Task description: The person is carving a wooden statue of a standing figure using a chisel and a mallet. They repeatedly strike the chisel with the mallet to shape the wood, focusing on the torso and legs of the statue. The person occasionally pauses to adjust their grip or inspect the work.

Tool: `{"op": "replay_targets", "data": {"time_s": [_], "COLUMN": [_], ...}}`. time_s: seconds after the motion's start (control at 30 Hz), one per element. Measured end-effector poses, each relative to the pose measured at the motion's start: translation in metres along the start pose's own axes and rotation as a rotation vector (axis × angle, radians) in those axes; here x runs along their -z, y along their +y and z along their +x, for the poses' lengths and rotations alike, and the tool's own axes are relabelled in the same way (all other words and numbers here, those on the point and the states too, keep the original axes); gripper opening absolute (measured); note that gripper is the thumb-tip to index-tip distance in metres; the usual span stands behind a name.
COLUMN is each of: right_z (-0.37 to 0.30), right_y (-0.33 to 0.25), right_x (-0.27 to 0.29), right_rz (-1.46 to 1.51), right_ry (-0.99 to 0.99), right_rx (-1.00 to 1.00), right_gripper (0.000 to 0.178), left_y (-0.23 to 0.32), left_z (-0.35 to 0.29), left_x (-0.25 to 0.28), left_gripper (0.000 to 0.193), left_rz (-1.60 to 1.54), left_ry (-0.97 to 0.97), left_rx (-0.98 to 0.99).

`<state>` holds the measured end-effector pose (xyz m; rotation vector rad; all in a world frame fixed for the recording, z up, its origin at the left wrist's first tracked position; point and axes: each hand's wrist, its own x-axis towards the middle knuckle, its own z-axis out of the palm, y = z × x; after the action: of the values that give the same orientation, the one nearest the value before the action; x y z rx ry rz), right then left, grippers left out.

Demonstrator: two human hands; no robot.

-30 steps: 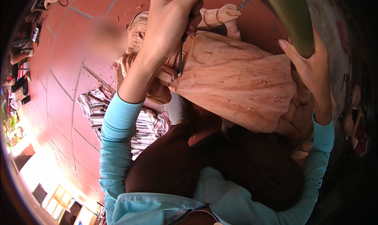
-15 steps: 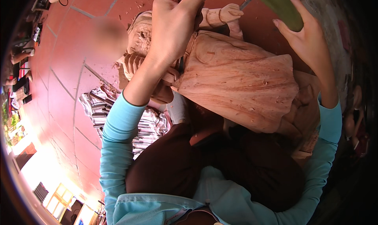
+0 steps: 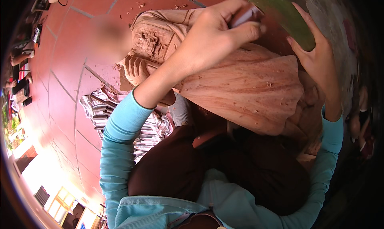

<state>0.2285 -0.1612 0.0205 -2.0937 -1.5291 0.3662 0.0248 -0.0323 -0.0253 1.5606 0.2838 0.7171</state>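
A carved wooden figure [image 3: 240, 89] in reddish-brown wood lies across the space before my legs, with curls of shaving on its folds. Over its upper part reaches my left hand [image 3: 214, 41], fingers closed round a small object with a pale purple face and a dark end [image 3: 246, 16]; its kind cannot be made out. At the upper right my right hand [image 3: 316, 63] is closed on the lower end of a long, smooth green object [image 3: 288, 21] with a rounded end. The top edge cuts off its far part. Left hand and green object are close together.
On the red tiled floor [image 3: 60, 53], a striped cloth [image 3: 154, 139] holds several long dark tools [image 3: 105, 103], left of my legs. Wood shavings [image 3: 142, 5] are scattered beyond the figure. Other people's legs [image 3: 22, 77] show at the far left and right rims.
My left hand has moved right and down, carrying the small object towards the green one. The right hand and the green object have shifted slightly down. The wooden figure stays put.
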Motion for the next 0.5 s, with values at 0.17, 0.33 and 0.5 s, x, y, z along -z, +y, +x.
{"op": "replay_targets", "data": {"time_s": [0.17, 0.33, 0.5], "right_z": [-0.024, -0.041, -0.062], "right_y": [0.0, -0.017, -0.037], "right_x": [0.001, 0.001, -0.003], "right_rz": [0.128, 0.117, 0.016], "right_ry": [0.07, 0.028, -0.387], "right_rx": [0.058, 0.08, -0.083], "right_gripper": [0.056, 0.05, 0.05], "left_y": [0.037, 0.089, 0.105], "left_z": [-0.005, -0.021, -0.127], "left_x": [0.015, 0.058, 0.083], "left_gripper": [0.023, 0.035, 0.024], "left_rz": [-0.239, -0.564, 0.103], "left_ry": [-0.448, -0.27, 0.108], "left_rx": [0.262, 0.389, 0.534]}}
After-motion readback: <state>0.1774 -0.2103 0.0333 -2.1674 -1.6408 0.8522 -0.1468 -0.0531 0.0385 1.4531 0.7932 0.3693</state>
